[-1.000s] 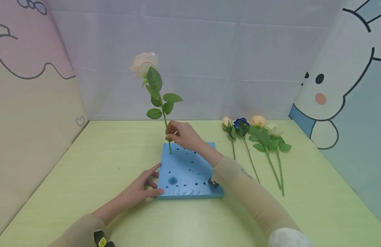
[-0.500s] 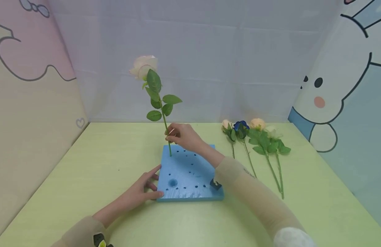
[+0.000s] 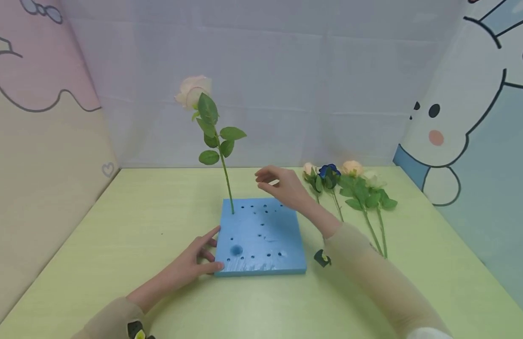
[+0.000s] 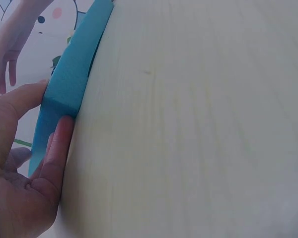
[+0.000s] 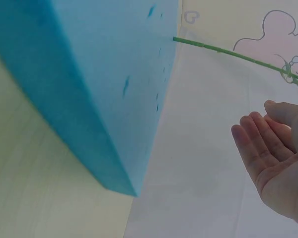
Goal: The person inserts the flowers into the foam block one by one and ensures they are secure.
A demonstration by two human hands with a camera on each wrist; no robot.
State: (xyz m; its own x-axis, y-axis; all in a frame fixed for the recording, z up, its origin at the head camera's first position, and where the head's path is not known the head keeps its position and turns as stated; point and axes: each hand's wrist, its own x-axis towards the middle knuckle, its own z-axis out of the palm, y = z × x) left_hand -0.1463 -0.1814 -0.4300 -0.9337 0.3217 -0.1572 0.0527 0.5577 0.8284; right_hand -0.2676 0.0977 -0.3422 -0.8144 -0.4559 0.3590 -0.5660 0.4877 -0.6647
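A pale pink rose (image 3: 221, 153) stands in the blue foam board (image 3: 282, 235), its stem in a hole near the far left corner and leaning left. My left hand (image 3: 199, 256) rests along the board's left side, thumb on the near corner; in the left wrist view its fingers (image 4: 57, 156) lie against the board's edge. Over the board's far right part hovers my right hand (image 3: 284, 186), fingers loosely bent and holding nothing. The right wrist view shows that hand (image 5: 273, 153) apart from the green stem (image 5: 223, 51).
Several roses lie to the right on the table (image 3: 159, 202): a small peach one (image 3: 309, 169), a dark blue one (image 3: 330, 171), a larger peach one (image 3: 352, 167) and a cream one (image 3: 373, 180). Many small holes and one larger hole (image 3: 236, 250) mark the board. A pale curtain (image 3: 261, 94) hangs behind.
My right hand has let go of the rose stem and moved right. The rose stays standing in the board. My left hand keeps its place at the board's side.
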